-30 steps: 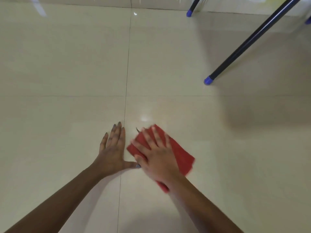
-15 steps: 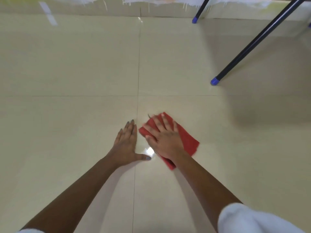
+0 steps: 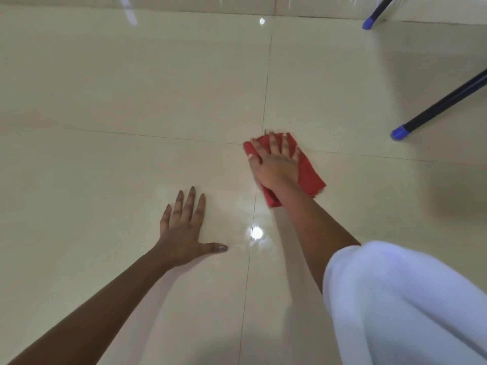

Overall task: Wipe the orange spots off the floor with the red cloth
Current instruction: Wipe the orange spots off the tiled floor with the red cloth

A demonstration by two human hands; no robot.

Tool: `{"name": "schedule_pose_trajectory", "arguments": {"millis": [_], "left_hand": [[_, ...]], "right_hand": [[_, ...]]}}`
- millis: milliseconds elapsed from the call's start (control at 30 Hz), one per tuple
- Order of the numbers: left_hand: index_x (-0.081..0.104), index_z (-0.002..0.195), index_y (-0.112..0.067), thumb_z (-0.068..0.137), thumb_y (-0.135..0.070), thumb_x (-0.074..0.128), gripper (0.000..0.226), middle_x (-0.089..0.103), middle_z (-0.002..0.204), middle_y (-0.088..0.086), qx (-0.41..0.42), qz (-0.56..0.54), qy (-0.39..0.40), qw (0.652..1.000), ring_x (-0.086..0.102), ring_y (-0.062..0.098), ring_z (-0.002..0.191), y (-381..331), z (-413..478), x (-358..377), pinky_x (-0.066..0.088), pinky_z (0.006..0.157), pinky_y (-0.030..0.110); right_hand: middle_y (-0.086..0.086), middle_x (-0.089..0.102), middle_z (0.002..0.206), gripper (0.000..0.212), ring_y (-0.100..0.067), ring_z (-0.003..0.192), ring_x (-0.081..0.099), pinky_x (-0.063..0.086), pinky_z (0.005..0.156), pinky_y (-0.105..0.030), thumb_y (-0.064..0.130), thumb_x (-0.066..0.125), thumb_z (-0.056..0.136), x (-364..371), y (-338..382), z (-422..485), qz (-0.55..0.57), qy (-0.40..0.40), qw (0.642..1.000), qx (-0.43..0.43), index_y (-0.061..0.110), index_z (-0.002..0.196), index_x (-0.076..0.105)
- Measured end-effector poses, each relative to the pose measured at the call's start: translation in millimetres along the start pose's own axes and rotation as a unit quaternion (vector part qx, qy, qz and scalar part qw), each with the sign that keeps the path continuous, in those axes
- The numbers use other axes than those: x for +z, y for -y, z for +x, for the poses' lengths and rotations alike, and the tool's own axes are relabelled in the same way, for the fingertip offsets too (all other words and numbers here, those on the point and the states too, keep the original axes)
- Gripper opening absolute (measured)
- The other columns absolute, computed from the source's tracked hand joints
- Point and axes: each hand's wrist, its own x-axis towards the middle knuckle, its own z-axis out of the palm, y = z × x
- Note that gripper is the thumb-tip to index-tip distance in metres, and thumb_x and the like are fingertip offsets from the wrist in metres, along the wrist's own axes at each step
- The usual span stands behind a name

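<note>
A folded red cloth (image 3: 309, 175) lies flat on the cream tiled floor (image 3: 131, 88), right where two grout lines cross. My right hand (image 3: 275, 164) presses down on it with straight, spread fingers, covering most of its left half. My left hand (image 3: 184, 227) rests flat on the floor to the lower left of the cloth, fingers straight and thumb out, touching nothing else. I see no orange spots on the visible tiles; whatever lies under the cloth is hidden.
Two dark furniture legs with blue caps stand at the right (image 3: 400, 133) and the far top right (image 3: 369, 22). A wall base runs along the top edge. My white-clad knee (image 3: 395, 299) fills the lower right corner.
My right hand has pushed the cloth forward, away from me, up to the tile joint. My left hand stayed planted flat on the floor, so the two hands are now farther apart.
</note>
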Motion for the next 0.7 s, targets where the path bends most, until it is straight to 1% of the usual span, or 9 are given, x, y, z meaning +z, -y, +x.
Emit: {"name": "schedule_pose_trajectory", "arguments": {"millis": [133,233,300,367,467,533,600,633,700], "left_hand": [[-0.026,0.142,-0.029,0.042,-0.098,0.023,0.131,-0.045,0.142,-0.009,0.003,-0.009,0.019,1.000,-0.044,0.013,0.129,-3.3,-3.5,-4.2,-0.018,0.112,0.041],[-0.023,0.143,-0.027,0.047,-0.093,0.031,0.129,-0.042,0.144,-0.006,-0.001,-0.019,0.031,0.999,-0.040,0.014,0.132,-7.2,-5.2,-11.5,-0.018,0.112,0.041],[-0.018,0.146,-0.022,0.051,-0.090,0.037,0.128,-0.035,0.150,-0.002,0.001,-0.032,0.035,0.999,-0.036,0.015,0.135,-9.5,-11.3,-16.4,-0.017,0.112,0.041],[-0.012,0.147,-0.017,0.047,-0.093,0.030,0.133,-0.030,0.153,0.000,0.026,-0.035,0.034,0.998,-0.034,0.012,0.135,-12.4,-22.6,-14.1,-0.017,0.112,0.038],[-0.014,0.147,-0.015,0.044,-0.100,0.020,0.138,-0.034,0.149,-0.001,0.097,-0.015,0.043,0.994,-0.038,0.010,0.132,-17.8,-53.7,5.6,-0.019,0.110,0.034],[-0.017,0.145,-0.015,0.049,-0.097,0.027,0.134,-0.036,0.148,-0.001,0.136,-0.005,0.050,0.989,-0.039,0.011,0.133,-25.2,-72.1,18.0,-0.019,0.111,0.033],[-0.020,0.144,-0.018,0.054,-0.093,0.035,0.130,-0.037,0.149,-0.003,0.161,-0.011,0.053,0.986,-0.038,0.008,0.134,-31.3,-80.0,24.5,-0.019,0.112,0.032],[-0.021,0.143,-0.019,0.054,-0.093,0.036,0.129,-0.036,0.149,-0.004,0.179,-0.011,0.059,0.982,-0.037,0.007,0.134,-38.9,-83.4,27.9,-0.018,0.112,0.032],[-0.025,0.140,-0.021,0.053,-0.093,0.037,0.129,-0.036,0.149,-0.004,0.198,-0.018,0.062,0.978,-0.036,0.006,0.134,-49.1,-89.1,31.9,-0.020,0.111,0.029]], "right_hand": [[0.005,-0.003,0.160,0.051,-0.029,0.145,-0.009,-0.006,0.112,-0.056,0.052,0.016,0.093,3.7,31.4,-21.7,-0.004,0.031,0.996,-0.086,0.050,0.143,0.009],[0.007,0.002,0.159,0.049,-0.027,0.145,-0.005,-0.004,0.113,-0.055,0.052,0.022,0.093,10.1,41.8,-76.7,0.007,0.032,0.986,-0.162,0.050,0.142,0.017],[0.007,0.010,0.159,0.049,-0.026,0.146,0.000,0.001,0.114,-0.055,0.052,0.026,0.091,16.1,40.2,-127.0,0.017,0.020,0.981,-0.190,0.050,0.140,0.024],[0.006,0.019,0.157,0.049,-0.027,0.145,0.007,0.006,0.114,-0.054,0.051,0.030,0.090,22.9,20.5,-177.1,0.014,0.003,0.984,-0.176,0.050,0.138,0.029],[0.004,0.026,0.155,0.047,-0.030,0.143,0.019,0.013,0.111,-0.055,0.050,0.035,0.088,22.8,-27.6,-216.3,-0.004,-0.025,0.997,-0.078,0.049,0.136,0.036],[0.003,0.017,0.158,0.049,-0.030,0.145,0.010,0.009,0.113,-0.056,0.050,0.033,0.091,15.5,-46.5,-213.6,0.003,-0.023,0.999,0.023,0.049,0.140,0.028],[0.002,0.006,0.160,0.051,-0.030,0.145,-0.001,0.000,0.113,-0.055,0.051,0.029,0.094,15.1,-36.8,-204.9,0.017,-0.014,0.996,0.083,0.048,0.144,0.018],[0.002,0.004,0.160,0.051,-0.031,0.145,-0.003,-0.002,0.113,-0.055,0.051,0.028,0.094,17.5,-28.2,-211.9,0.015,-0.012,0.997,0.078,0.047,0.144,0.017],[0.003,0.007,0.159,0.049,-0.030,0.146,-0.002,-0.003,0.113,-0.054,0.051,0.028,0.093,29.9,-6.3,-245.8,0.016,-0.012,0.999,-0.026,0.047,0.142,0.023]]}}
